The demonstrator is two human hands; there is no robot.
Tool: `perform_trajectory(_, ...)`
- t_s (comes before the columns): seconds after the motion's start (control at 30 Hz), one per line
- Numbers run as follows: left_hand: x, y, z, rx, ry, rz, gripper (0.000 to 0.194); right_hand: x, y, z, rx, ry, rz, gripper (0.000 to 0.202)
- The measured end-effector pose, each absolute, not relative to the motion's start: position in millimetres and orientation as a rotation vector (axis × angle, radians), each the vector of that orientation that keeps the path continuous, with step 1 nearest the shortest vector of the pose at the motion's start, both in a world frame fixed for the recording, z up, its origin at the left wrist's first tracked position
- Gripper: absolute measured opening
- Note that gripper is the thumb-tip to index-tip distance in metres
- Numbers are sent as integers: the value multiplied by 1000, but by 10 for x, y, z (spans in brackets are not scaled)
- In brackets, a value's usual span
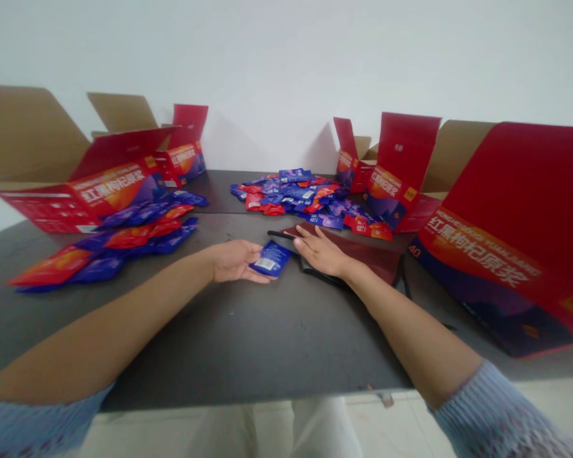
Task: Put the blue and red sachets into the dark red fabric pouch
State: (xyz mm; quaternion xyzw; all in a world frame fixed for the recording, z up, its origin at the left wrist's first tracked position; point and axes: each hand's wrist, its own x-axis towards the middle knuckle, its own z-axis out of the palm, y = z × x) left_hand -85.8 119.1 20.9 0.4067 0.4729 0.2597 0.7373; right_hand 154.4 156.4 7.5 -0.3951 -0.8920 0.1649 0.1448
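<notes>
My left hand (239, 261) holds a blue sachet (271, 259) by its left side, above the middle of the dark table (248, 337); a white barcode label shows on the sachet. To its right, my right hand (321, 250) lies palm down with spread fingers on a dark brown-red flat pouch (370, 257) with black edging. A thin black strip (281, 235) runs by its fingertips. Behind both hands lies a heap of blue and red sachets (291, 191). Overlapping rows of similar sachets (124, 238) spread out left of my left hand.
Open red cartons with raised flaps stand on both sides: a large one (501, 273) near right, another (386, 191) behind it, a small one (348, 168) at the back, and two at left (109, 191), (186, 162). A white wall (267, 76) rises behind the table.
</notes>
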Motion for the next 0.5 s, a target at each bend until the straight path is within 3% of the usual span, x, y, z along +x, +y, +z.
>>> perform_trajectory(0.23, -884, 1199, 226, 894, 996, 587, 14, 1281, 1155, 181, -706, -2636, 642, 68)
perform_trajectory(0.4, -914, 1209, 221, 945, 1010, 493, 23, 1331, 1205, 234, -894, -2421, 866, 76)
perform_trajectory(0.5, -941, 1233, 179, 951, 977, 481, 22, 1423, 1314, 239, -962, -2400, 824, 76)
